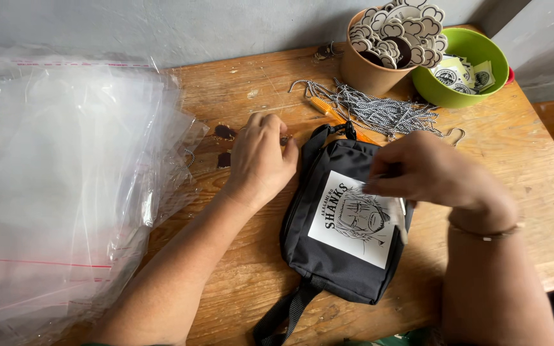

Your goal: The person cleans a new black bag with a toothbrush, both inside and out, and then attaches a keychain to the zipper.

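A small black pouch bag (338, 256) with a white printed patch lies on the wooden table (520, 173), its strap trailing toward me. My left hand (259, 160) rests at the bag's top left corner, fingers curled on something small that I cannot make out. Over the bag's right side, my right hand (428, 172) pinches something thin near the white patch; what it holds is hidden by the fingers.
A heap of black-and-white cords with metal hooks (379, 110) lies behind the bag. A brown cup of cloud-shaped tags (386, 48) and a green bowl of cards (466, 67) stand at the back right. Clear plastic bags (59, 179) cover the left.
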